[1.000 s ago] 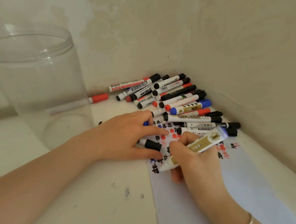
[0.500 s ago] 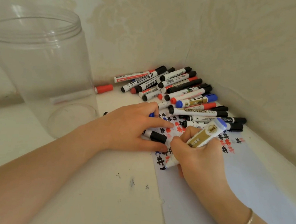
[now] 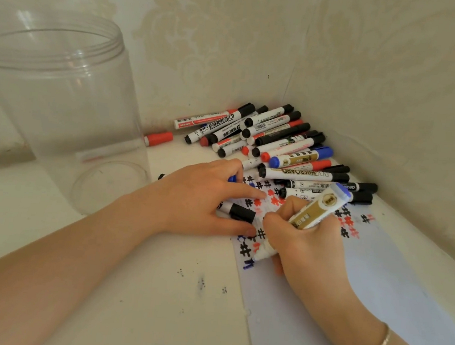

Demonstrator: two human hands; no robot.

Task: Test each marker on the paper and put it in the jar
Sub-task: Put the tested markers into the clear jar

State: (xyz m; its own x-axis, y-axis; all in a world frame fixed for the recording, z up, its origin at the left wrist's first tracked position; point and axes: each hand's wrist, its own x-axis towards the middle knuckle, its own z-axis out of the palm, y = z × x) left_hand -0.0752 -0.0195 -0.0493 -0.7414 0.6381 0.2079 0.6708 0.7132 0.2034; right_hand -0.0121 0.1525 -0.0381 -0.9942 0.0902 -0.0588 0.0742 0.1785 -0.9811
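My right hand grips a white-and-gold marker with a blue end, its tip down on the white paper beside fresh blue strokes. Rows of black, red and blue test marks cover the paper's far end. My left hand lies flat on the paper's left edge, over a black-capped marker and a blue cap. A tall clear plastic jar stands open at the left. A pile of capped markers lies in the corner.
Wallpapered walls close in behind and to the right of the pile. A single red-capped marker lies behind the jar. Small ink specks dot the white tabletop near my forearms.
My right hand's marker tip has shifted slightly down the paper, leaving new blue strokes. The view has tilted a little. The left hand stays put.
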